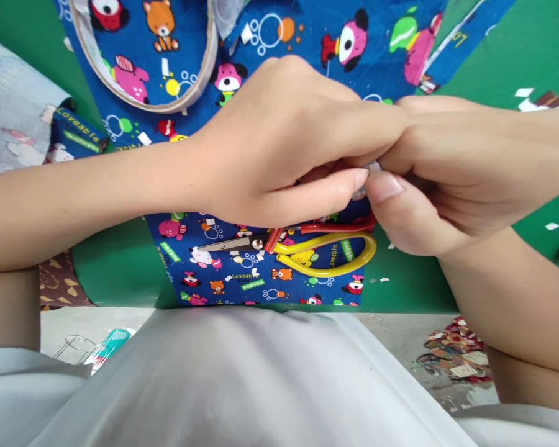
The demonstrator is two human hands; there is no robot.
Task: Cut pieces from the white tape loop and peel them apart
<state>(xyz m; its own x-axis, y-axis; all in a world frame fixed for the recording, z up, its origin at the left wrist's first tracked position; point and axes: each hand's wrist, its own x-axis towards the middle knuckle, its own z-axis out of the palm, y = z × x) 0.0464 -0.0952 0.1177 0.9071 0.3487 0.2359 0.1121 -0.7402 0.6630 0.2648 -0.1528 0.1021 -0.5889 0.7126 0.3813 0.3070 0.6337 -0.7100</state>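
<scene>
Fingers (pixel 368 127) pinch a pale piece (pixel 374 167), long axis hidden.

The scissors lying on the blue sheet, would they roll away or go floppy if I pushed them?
Probably no rolling: the scissors lie flat on the blue sheet, so they'd likely slide or turn. The metal blades look stiff, not floppy. The yellow handle might swing a bit, because a pivot shows near the blades.

Two hands (pixel 302 149) (pixel 466 167), one pair of scissors (pixel 272 242), one pale ring (pixel 144 107), one green tabletop (pixel 410 292)
</scene>
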